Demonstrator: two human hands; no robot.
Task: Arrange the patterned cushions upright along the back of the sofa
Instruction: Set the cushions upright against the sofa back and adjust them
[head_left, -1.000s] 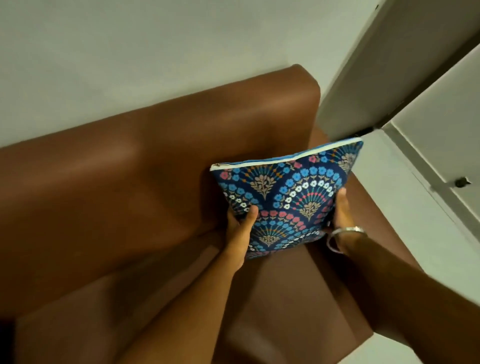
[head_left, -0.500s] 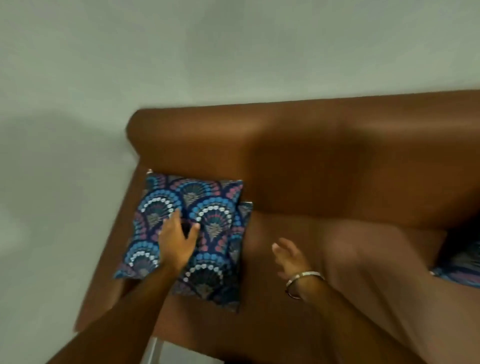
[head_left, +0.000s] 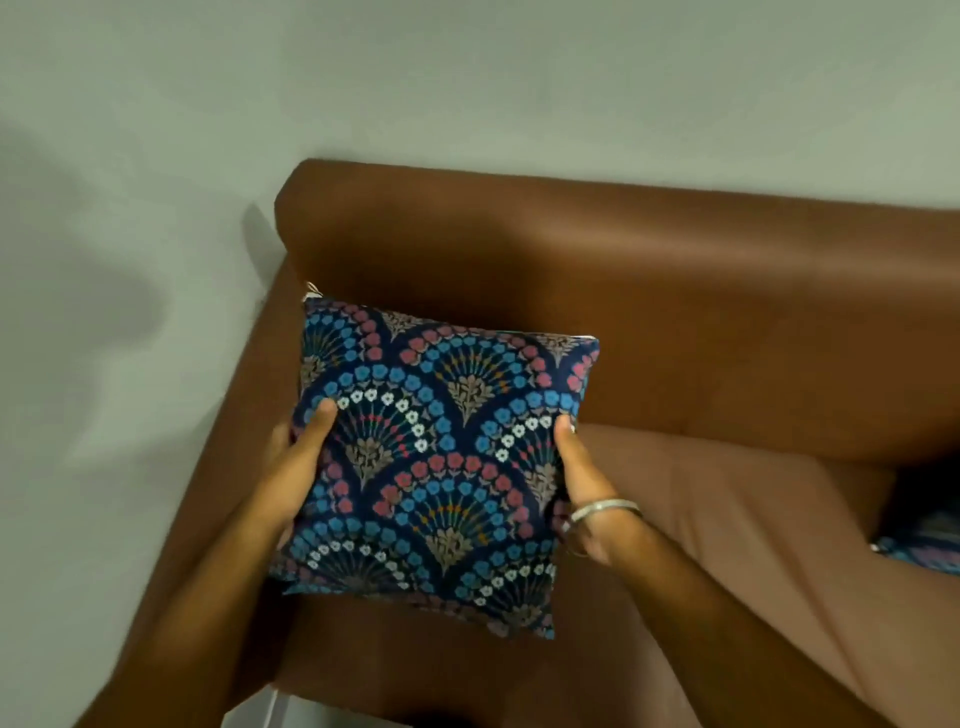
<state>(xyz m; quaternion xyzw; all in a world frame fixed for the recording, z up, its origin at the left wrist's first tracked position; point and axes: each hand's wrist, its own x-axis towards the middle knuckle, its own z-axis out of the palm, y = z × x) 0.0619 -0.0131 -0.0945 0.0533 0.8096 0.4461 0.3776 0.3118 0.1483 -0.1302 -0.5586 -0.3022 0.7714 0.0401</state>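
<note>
A dark blue cushion (head_left: 441, 462) with blue, pink and white fan patterns is held over the left end of the brown sofa (head_left: 675, 291), tilted toward the backrest. My left hand (head_left: 296, 457) grips its left edge, thumb on the front. My right hand (head_left: 576, 478), with a silver bangle on the wrist, grips its right edge. Part of a second patterned cushion (head_left: 930, 540) shows at the right edge of the view, on the seat.
The sofa's left armrest (head_left: 223, 467) runs beside the cushion. A pale wall (head_left: 467, 78) stands behind the backrest. The brown seat (head_left: 727, 519) stretches to the right between the two cushions.
One second ago I held a cushion at the sofa's right end. Half a second ago my left hand touched this cushion lying at the left end. Now both hands hold it raised.
</note>
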